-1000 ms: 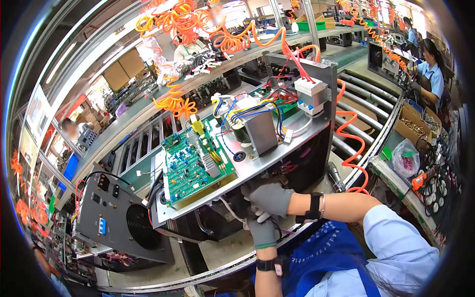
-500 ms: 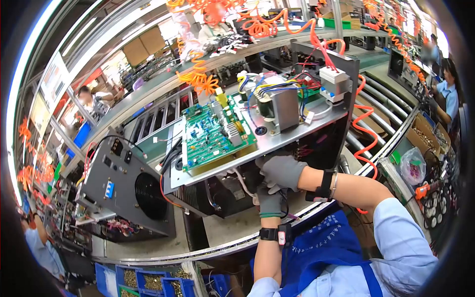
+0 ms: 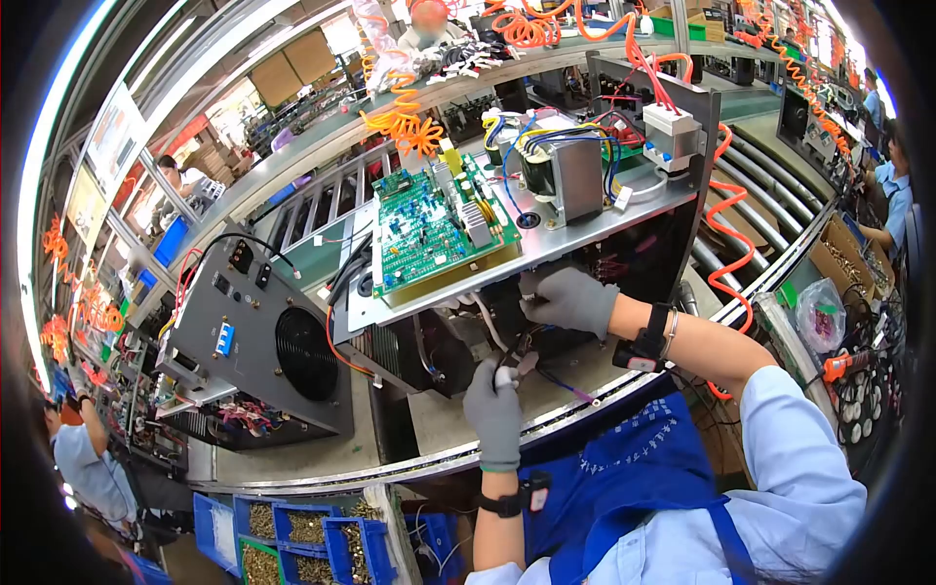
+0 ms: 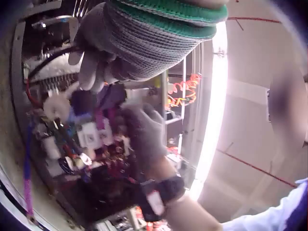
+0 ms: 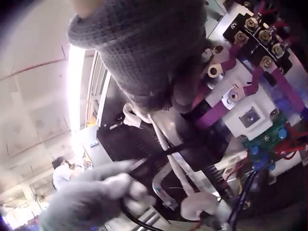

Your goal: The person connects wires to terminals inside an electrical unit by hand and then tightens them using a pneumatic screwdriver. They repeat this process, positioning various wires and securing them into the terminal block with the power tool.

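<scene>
In the head view, my gloved left hand [image 3: 492, 414] is low in front of an open power-unit chassis [image 3: 707, 136]. Its fingers pinch a black cable [image 4: 50, 60], which runs into the unit in the left wrist view. My gloved right hand [image 3: 575, 300] reaches under the metal shelf [image 3: 614, 226] with its fingers bent. Close by its fingertips are purple-sleeved terminals [image 5: 214, 113] and a white block [image 5: 250, 118]; I cannot tell whether it grips anything. A wire with a purple end [image 3: 577, 392] hangs out at the front. On the shelf sits a green circuit board [image 3: 419, 224].
A second dark unit with a round fan grille [image 3: 307, 353] stands at the left. Roller conveyor [image 3: 770, 180] and a coiled orange air hose [image 3: 726, 244] lie to the right. Blue bins of small metal parts [image 3: 302, 526] are below the bench edge; a boxed supply [image 3: 843, 249] stands far right.
My hands, close together before, have parted: the left has drawn back left and toward my body with the cable. The right stays at the opening under the shelf. The head view has shifted.
</scene>
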`<state>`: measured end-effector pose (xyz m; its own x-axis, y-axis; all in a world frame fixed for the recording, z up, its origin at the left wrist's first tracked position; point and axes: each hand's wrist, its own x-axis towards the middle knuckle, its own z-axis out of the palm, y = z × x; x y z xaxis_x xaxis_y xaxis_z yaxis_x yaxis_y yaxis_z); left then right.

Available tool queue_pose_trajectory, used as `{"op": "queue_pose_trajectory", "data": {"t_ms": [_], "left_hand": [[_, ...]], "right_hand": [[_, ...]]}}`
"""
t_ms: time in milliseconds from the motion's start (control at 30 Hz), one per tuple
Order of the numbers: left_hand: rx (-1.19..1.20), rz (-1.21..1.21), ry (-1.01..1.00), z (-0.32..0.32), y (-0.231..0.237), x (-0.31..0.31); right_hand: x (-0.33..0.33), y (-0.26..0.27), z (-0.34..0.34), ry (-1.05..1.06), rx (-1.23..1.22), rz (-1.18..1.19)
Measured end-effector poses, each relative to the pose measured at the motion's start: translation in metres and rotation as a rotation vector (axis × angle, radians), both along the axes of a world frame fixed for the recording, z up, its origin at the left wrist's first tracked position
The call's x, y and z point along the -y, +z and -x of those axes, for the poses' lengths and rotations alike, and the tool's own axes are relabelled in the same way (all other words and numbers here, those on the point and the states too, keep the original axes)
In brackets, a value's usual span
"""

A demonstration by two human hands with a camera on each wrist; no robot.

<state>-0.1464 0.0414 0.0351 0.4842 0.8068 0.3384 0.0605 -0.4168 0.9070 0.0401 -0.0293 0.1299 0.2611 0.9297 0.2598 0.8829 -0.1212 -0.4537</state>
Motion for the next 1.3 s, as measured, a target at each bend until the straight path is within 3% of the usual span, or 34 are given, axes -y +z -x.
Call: {"op": "queue_pose_trajectory", "data": {"t_ms": [67,100,167,233,300,433,500,567,633,700,733,833,900,967,1033,1100,1167,1200,1233,1300], "left_hand": [[-0.026,-0.011,-0.038,-0.004,-0.005,-0.013],[-0.02,-0.015,-0.036,-0.007,-0.002,-0.015],[-0.46,-0.246,-0.021,-0.016,0.002,-0.011],[-0.388,-0.103,-0.13,-0.036,-0.008,-0.006],[-0.346,-0.367,0.073,-0.051,0.003,-0.001],[-0.419,-0.405,0.125,-0.039,0.039,0.007],[0.231,-0.571,0.119,-0.037,0.075,0.016],[0.387,-0.698,-0.048,-0.024,0.112,0.021],[0.586,-0.342,-0.32,-0.015,0.132,0.033],[0.614,-0.31,-0.349,-0.016,0.152,0.03],[0.522,-0.134,-0.42,-0.013,0.155,0.027],[0.223,0.286,-0.55,-0.016,0.172,0.031],[0.058,0.486,-0.664,-0.03,0.152,0.023],[0.142,0.667,-0.689,-0.051,0.13,0.016],[0.181,0.817,-0.726,-0.072,0.108,-0.005],[0.27,0.786,-0.617,-0.091,0.108,0.002],[0.356,0.755,-0.508,-0.106,0.105,0.009],[0.376,0.718,-0.453,-0.112,0.102,0.01],[0.397,0.679,-0.397,-0.116,0.101,0.008],[0.4,0.675,-0.416,-0.12,0.102,0.007]], "right_hand": [[-0.001,-0.008,-0.001,0.021,-0.025,-0.285],[0.001,-0.009,0.002,0.024,-0.019,-0.289],[0.007,-0.004,0.013,-0.087,-0.199,-0.525],[0.015,0.014,0.02,-0.073,-0.26,-0.468],[0.022,0.024,0.03,0.002,-0.299,-0.582],[0.058,0.093,0.053,0.1,-0.321,-0.791],[0.066,0.128,0.06,0.305,-0.112,-0.742],[0.068,0.15,0.066,0.427,-0.059,-0.53],[0.063,0.157,0.06,0.524,-0.106,-0.453],[0.066,0.177,0.057,0.447,-0.236,-0.275],[0.067,0.187,0.053,0.412,-0.358,-0.16],[0.063,0.2,0.023,0.278,-0.121,-0.091],[0.054,0.194,-0.003,0.207,0.144,-0.207],[0.043,0.19,-0.015,0.173,0.416,-0.21],[0.029,0.181,-0.024,0.281,0.676,-0.233],[0.018,0.179,-0.024,0.326,0.859,-0.079],[0.003,0.168,-0.029,0.332,1.034,-0.1],[-0.006,0.169,-0.025,0.251,1.111,0.052],[-0.011,0.171,-0.022,0.247,1.109,0.047],[-0.02,0.175,-0.019,0.185,1.125,0.348]]}}
